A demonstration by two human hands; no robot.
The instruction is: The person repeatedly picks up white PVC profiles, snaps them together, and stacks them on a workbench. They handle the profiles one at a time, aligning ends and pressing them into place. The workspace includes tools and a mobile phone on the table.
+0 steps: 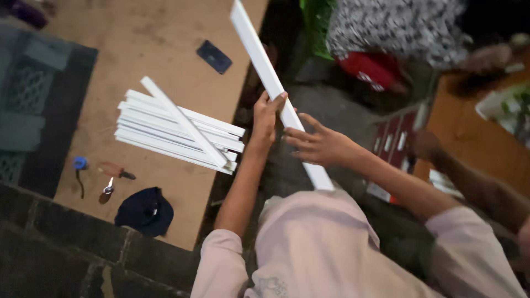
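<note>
Nearest the camera is the person's pale pink shirt, both arms reaching out from it. The right hand hovers beside a long white strip, fingers spread apart, their tips touching or almost touching its edge — not gripping. The left hand is wrapped shut around that strip near its middle, holding it slanted over the gap beside the bench. Farther left a stack of similar white strips lies on the bench, one laid crosswise on top; judging by this, one piece is in hand and many remain stacked. A dark cap, small tools and a phone lie around.
</note>
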